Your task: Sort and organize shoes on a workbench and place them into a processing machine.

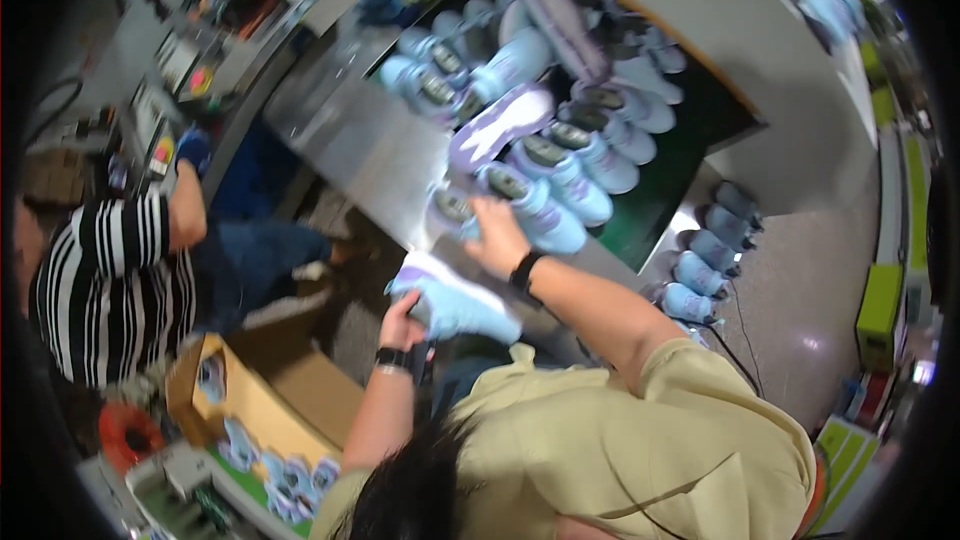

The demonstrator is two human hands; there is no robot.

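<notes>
Pale blue shoe (455, 302) sits just below frame centre, held at its left end by the left hand (402, 325), fingers curled around it; grip looks closed. Right hand (497, 235) is stretched up and left of centre, palm down, lying on another blue-and-lilac shoe (540, 212) at the near edge of the metal table (340, 145). Fingers are spread over it; whether they are clamping it or only resting, cannot tell. Behind, toward the upper centre, a crowd of matching shoes (560, 110) lies on a dark green surface (665, 195). More shoes (700, 260) stand in a row at right centre. A person in a striped shirt (110, 280) is at the left edge; an open cardboard box (255, 400) sits lower left.

Judgement on handling: the held shoe is supported at one end only, so keep its sole level and the wrist steady. Close the right hand around the body of the table shoe, not the laces, and lift it clear of its neighbours so the pile stays put.
</notes>
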